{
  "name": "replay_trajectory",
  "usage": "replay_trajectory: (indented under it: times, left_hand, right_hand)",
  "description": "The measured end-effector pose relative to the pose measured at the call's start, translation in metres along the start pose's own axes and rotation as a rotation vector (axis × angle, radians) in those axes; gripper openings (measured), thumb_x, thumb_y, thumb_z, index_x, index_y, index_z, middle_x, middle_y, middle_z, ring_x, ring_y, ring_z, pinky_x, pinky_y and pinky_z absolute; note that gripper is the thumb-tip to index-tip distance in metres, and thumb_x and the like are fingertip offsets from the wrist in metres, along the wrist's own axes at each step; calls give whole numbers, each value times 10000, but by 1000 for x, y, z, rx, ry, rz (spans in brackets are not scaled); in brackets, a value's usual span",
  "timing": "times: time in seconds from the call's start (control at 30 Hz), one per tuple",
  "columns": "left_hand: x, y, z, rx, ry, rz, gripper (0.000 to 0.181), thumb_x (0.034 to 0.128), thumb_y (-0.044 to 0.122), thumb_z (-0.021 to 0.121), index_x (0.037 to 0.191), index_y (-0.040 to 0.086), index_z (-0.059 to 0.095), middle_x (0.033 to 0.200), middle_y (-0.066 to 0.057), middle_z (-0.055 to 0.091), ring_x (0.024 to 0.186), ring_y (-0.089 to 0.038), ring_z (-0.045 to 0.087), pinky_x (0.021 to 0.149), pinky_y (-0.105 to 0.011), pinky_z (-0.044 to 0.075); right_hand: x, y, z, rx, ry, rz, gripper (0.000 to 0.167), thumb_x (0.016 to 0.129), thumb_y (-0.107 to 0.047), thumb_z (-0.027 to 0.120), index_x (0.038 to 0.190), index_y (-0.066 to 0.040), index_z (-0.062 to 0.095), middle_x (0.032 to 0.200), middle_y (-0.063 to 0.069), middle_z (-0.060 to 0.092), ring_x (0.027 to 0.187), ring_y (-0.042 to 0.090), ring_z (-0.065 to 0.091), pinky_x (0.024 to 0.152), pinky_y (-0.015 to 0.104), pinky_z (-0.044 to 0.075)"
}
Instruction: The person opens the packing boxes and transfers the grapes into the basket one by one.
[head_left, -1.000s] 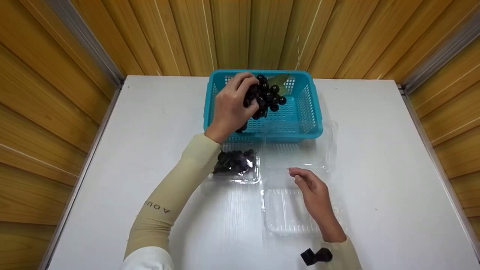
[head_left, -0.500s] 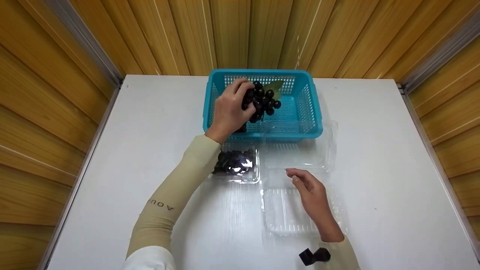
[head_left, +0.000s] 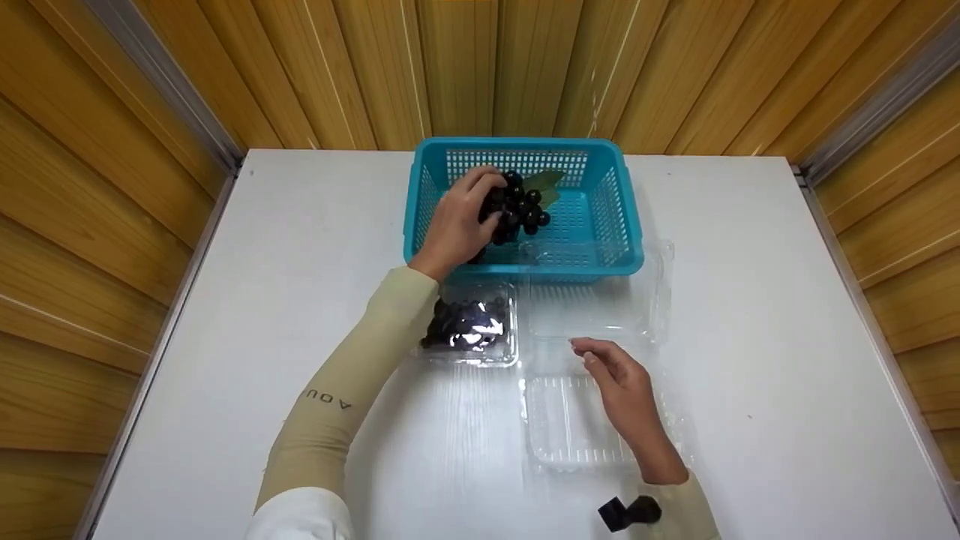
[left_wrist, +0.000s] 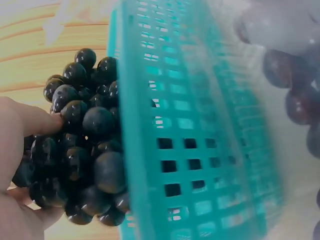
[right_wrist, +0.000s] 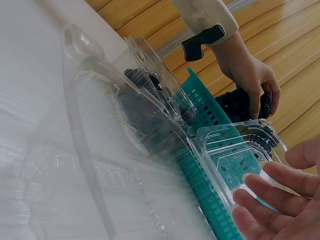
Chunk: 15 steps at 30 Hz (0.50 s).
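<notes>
Gripping a bunch of dark grapes [head_left: 514, 210], the left hand [head_left: 456, 225] reaches into the turquoise basket [head_left: 517, 141] at the upper centre of the head view, its fingers and thumb curled around the fruit. A green leaf [head_left: 545, 184] sticks out on the right of the bunch. More dark grapes show under the wrist at the lower left of the basket; whether they belong to the same bunch cannot be told.

The right hand [head_left: 621, 379] is well apart from the left, right of centre in the lower half, fingers loosely bent with thumb and fingertips apart, holding nothing. It lies over a clear plastic tray [head_left: 559, 420]; whether it touches the plastic cannot be told. The tray's raised clear lid [head_left: 592, 319] stretches up the frame and overlaps the basket's near edge in the picture.

At mid-frame, just below the basket, sits a clear box [head_left: 480, 364] with dark grapes under shiny plastic.

Dark capital letters [head_left: 328, 399] run along the cream sleeve [head_left: 367, 337] at the lower left; they look like A, then O or Q, then U, and the writing curves out of sight. A black clip [head_left: 630, 514] is on the right wrist at the bottom edge. Everything stands on a white table [head_left: 750, 300], with wood-patterned panels [head_left: 495, 67] across the top of the frame.
</notes>
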<state>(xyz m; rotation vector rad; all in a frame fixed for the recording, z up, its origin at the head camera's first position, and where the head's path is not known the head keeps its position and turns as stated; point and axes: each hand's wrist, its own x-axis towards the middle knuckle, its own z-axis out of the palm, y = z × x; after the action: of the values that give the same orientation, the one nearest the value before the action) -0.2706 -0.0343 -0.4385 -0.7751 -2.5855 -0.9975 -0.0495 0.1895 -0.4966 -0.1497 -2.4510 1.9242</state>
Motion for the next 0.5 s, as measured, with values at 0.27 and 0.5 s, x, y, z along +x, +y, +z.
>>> replay_trajectory:
  times: [0.27,0.5]
  left_hand:
    - [3,-7,1,10,-39,-38,333,952,92,586,1280,139,555,1460,-15,457,1367,-179,422,1167,-407,318]
    - [6,-3,-5,58,-31,-38,338,1007,52,434,1307,165,540,1506,-19,425,1441,-176,331,1199,-545,160]
  right_hand:
    - [0,-1,1,4,-7,1,225,989,-112,531,1173,-74,655,1202,139,658,1147,171,615,945,134,469]
    - [2,-3,3,6,-36,1,229,991,-144,535,1179,-93,656,1223,165,644,1136,103,608,937,139,470]
